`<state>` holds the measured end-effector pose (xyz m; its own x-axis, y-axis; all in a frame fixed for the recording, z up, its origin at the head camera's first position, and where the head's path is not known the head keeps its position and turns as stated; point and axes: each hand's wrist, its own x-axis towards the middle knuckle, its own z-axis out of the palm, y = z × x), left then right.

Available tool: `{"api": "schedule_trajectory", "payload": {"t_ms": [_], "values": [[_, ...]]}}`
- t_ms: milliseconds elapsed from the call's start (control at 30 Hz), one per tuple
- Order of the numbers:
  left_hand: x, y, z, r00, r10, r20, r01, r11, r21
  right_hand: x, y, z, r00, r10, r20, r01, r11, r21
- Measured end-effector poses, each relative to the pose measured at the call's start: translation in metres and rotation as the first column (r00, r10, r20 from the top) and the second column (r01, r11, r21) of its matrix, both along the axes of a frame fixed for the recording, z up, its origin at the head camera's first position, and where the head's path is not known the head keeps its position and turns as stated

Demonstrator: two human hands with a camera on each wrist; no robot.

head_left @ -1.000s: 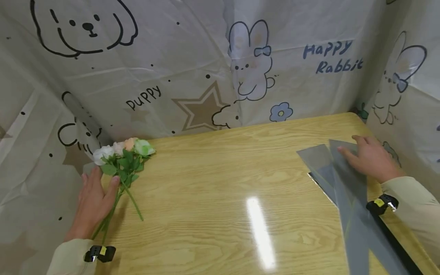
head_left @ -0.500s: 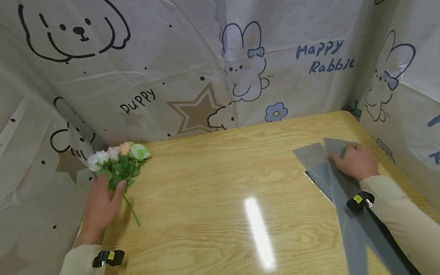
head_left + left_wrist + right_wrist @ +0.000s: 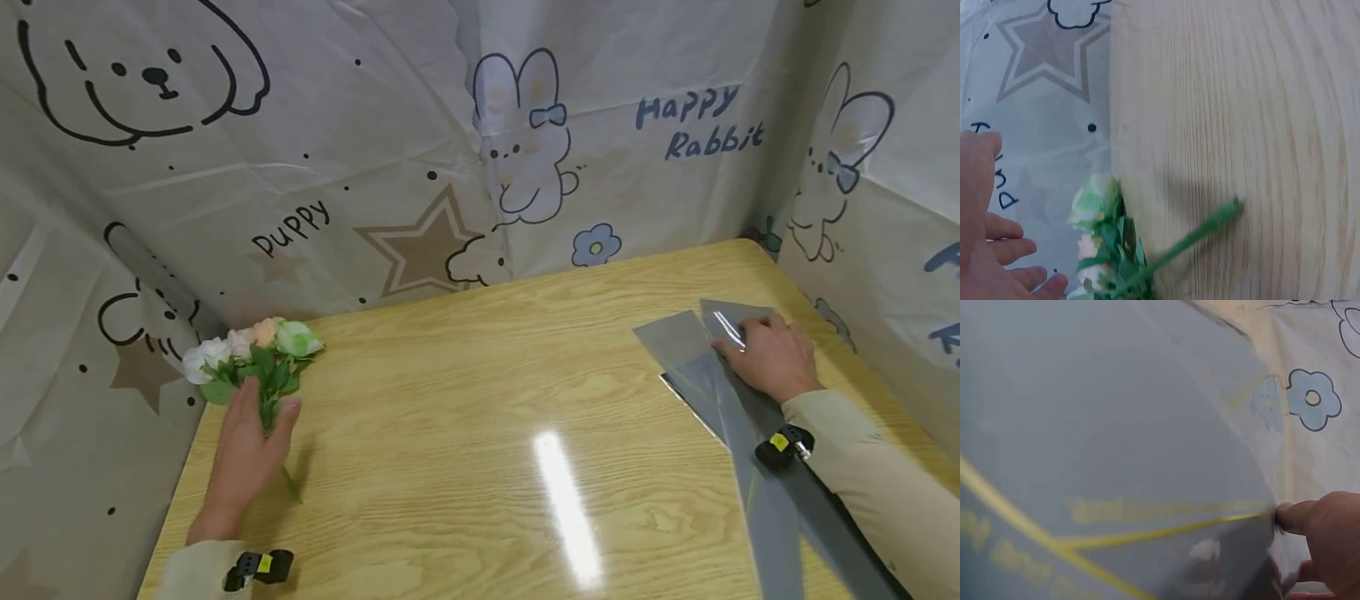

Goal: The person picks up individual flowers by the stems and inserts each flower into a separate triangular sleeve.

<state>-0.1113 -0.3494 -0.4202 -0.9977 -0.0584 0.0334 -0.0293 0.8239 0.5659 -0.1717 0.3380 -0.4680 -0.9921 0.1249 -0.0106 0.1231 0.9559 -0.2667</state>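
Note:
A bunch of artificial flowers (image 3: pixel 255 350) in white, pink, peach and green lies at the table's left edge. Over its stems hovers my left hand (image 3: pixel 243 458), fingers and thumb spread; in the left wrist view one green stem (image 3: pixel 1185 244) points out beside the leaves. On the right lie overlapping grey translucent wrapping sheets (image 3: pixel 772 500) with thin yellow lines. My right hand (image 3: pixel 776 354) pinches the far edge of the top sheet. The right wrist view has the thumb (image 3: pixel 1294 515) on that sheet's edge and the other fingers below it.
The wood-grain table (image 3: pixel 450 433) reaches up to a printed cloth wall (image 3: pixel 405 108) at the back, with more cloth at both sides. A black strip (image 3: pixel 862 533) runs along the sheets' right side, partly under the sleeve.
My left hand has moved right, from beside the flowers to over their stems. My right hand has moved left onto the top sheet's far edge and now pinches it.

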Motion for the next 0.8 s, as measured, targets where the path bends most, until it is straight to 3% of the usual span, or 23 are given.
{"api": "schedule_trajectory", "payload": {"t_ms": [233,500,800], "values": [[-0.004,0.022,-0.001,0.999,-0.014,0.036,0.013,1.000,0.010,-0.001,-0.006,0.008,0.993,0.032,-0.113,-0.035,0.999,-0.031],[-0.009,0.052,-0.005,0.999,-0.040,0.015,0.039,0.998,0.044,0.002,-0.024,0.021,0.960,0.081,-0.268,-0.109,0.990,-0.089],[-0.018,0.094,-0.015,0.999,-0.044,0.031,0.038,0.982,0.184,0.007,-0.052,0.032,0.918,0.135,-0.372,-0.192,0.974,-0.121]]}}
